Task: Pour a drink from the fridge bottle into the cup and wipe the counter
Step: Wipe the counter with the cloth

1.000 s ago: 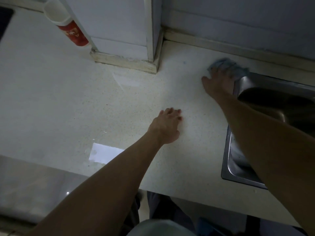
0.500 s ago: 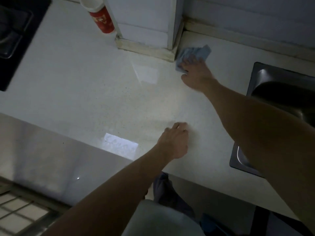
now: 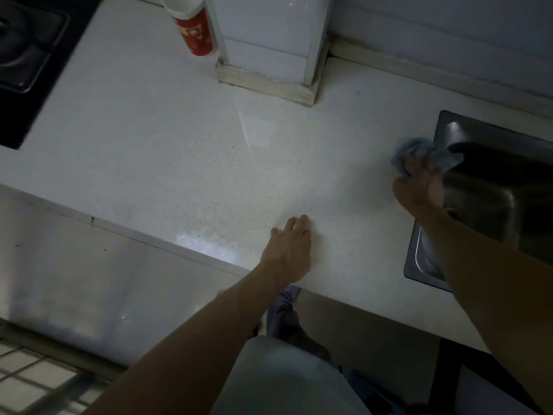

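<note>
Left hand [image 3: 288, 250], well left of the brushed steel sink [image 3: 422, 256]: rests on the pale speckled stone worktop [image 3: 179, 145], fingers relaxed and holding nothing.

Right hand [image 3: 419, 190], at the sink's left rim: fingers curled round a crumpled pale-blue cloth [image 3: 425, 149], which overhangs that rim.

Cloth looks soft, light and limp. It bunches readily, so it is probably best gripped as a wad with the palm pressing down.

Red-and-white paper cup [image 3: 193, 28]: upright, far left of the sink and further back. Contents not visible.

Wiping step appears under way.
</note>
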